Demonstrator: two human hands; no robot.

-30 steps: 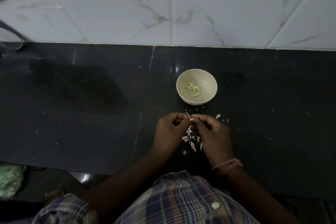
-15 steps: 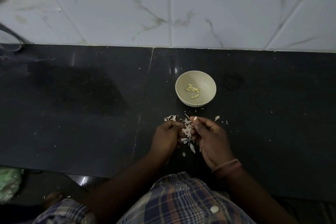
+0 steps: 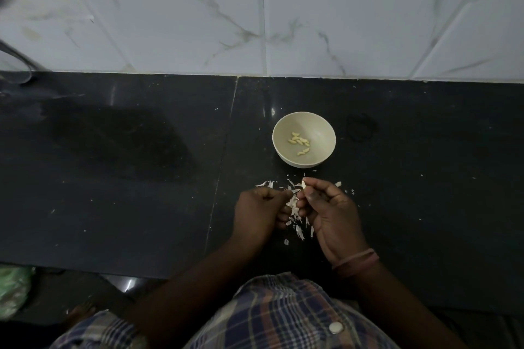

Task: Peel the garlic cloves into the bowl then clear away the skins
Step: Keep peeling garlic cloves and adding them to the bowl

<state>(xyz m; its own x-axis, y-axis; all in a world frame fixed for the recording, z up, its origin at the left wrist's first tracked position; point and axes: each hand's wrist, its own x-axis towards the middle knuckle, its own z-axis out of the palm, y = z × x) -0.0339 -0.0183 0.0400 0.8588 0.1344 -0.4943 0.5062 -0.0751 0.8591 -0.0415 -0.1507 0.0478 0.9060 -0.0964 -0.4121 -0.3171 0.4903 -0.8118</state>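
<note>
A small cream bowl (image 3: 319, 125) stands on the black countertop (image 3: 113, 178) and holds several peeled garlic cloves (image 3: 299, 141). Just in front of it, my right hand (image 3: 331, 212) pinches a pale garlic clove (image 3: 303, 185) between thumb and fingertips. My left hand (image 3: 259, 212) is beside it, fingers curled; whether it holds anything I cannot tell. White garlic skins (image 3: 295, 214) lie scattered on the counter between and around both hands.
A white marble-tiled wall (image 3: 283, 14) rises behind the counter. A faint dark ring mark (image 3: 361, 127) sits right of the bowl. Below the counter's front edge at the left lies a green bag (image 3: 12, 292).
My hands have drawn apart: the left hand dropped lower and left, the right hand keeps the clove. More skins now lie exposed on the counter between them.
</note>
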